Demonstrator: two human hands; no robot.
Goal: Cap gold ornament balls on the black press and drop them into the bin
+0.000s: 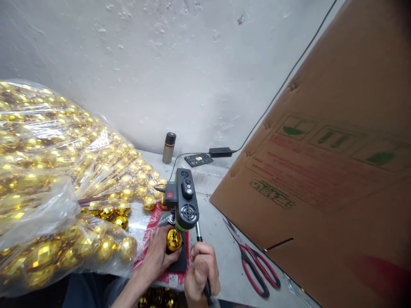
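My left hand [159, 252] holds a shiny gold mirrored ball [174, 240] between thumb and fingers. The ball is right at the front end of a black benchtop device [186, 199] with round vents and green edges. A fist is what my right hand [203, 269] makes around a lever [198, 233], a metal rod with a dark handle, at the device's right side. Beneath the ball lies the device's dark base [179, 264], on a red plastic sheet [171, 280]. My left fingers partly hide the ball's left side.
A large clear bag of gold balls [48, 141] fills the left. Red-and-black scissors [253, 265] lie at right beside a big cardboard box [321, 149]. At the back are a bottle [168, 148], a phone [198, 160] and a power adapter [221, 152] with its cable.
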